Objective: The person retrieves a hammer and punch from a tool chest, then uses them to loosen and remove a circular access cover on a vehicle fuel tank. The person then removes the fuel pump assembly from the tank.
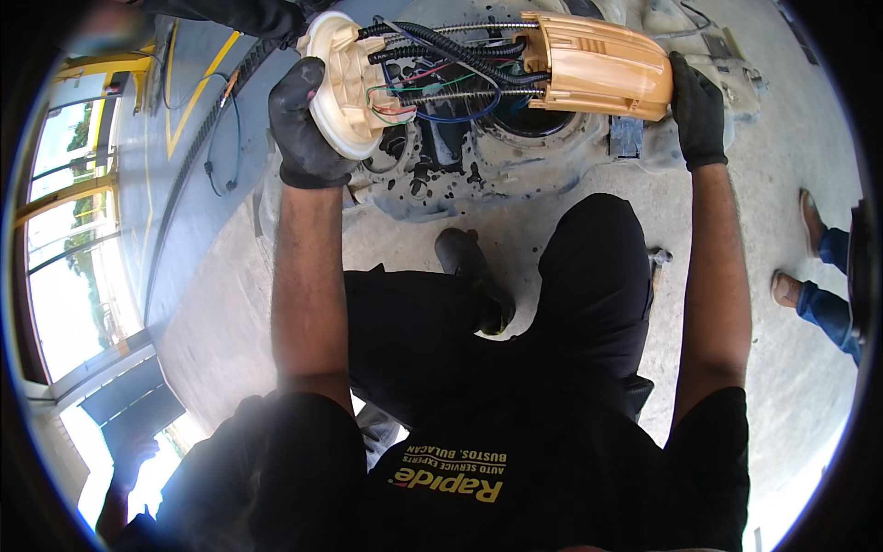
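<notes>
Both of my hands wear black gloves and hold a fuel pump module [607,69] lengthwise between them. My left hand [305,120] is closed on the rim of its cream round flange [345,87]. At the other end, my right hand [699,110] grips the tip of the tan plastic housing; its fingertips are partly hidden behind it. Black corrugated hoses [441,46], metal rods and thin coloured wires run between flange and housing. Beneath the module lies a dusty, wet-spotted fuel tank [432,198] with a round dark opening [533,121].
Another person's dark sleeve [244,14] reaches in at the upper left, close to the flange. At the right stands someone in jeans and brown shoes [786,288]. A cable [210,156] lies on the blue floor at left. A metal tool [659,258] shows beside my knee.
</notes>
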A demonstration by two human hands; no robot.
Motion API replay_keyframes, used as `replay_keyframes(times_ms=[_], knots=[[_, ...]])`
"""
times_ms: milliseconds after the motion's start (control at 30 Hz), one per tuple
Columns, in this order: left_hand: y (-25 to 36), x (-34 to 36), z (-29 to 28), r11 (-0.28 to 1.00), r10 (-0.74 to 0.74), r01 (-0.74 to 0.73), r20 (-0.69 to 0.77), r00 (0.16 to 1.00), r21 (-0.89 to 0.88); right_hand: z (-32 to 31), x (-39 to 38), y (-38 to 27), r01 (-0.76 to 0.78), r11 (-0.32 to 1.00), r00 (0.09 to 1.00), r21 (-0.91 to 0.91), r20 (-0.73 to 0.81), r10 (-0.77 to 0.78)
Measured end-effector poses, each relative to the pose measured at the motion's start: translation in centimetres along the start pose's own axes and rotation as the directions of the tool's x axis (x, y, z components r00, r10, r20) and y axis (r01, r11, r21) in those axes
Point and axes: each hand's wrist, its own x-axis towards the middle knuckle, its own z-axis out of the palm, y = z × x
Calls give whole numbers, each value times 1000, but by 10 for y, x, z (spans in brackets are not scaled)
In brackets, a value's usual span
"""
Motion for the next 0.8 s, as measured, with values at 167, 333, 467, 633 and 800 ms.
replay_keyframes(times_ms=[167, 333, 467, 633, 800], knots=[[2, 4, -11, 998, -56, 56, 95, 994, 2, 1, -1, -22, -118, 982, 992, 148, -17, 121], [1, 4, -22, 999, -49, 50, 101, 994, -10, 5, 1, -44, -24, 923, 977, 383, -187, 103], [3, 0, -27, 997, -49, 54, 86, 995, -52, -3, 5, -45, -136, 943, 982, 302, -84, 168], [6, -1, -26, 992, -66, 82, 154, 986, -99, -9, 6, -47, -101, 962, 989, 255, -75, 124], [6, -3, -26, 991, -64, 84, 179, 982, -102, -13, 10, -37, -80, 984, 995, 156, -53, 89]])
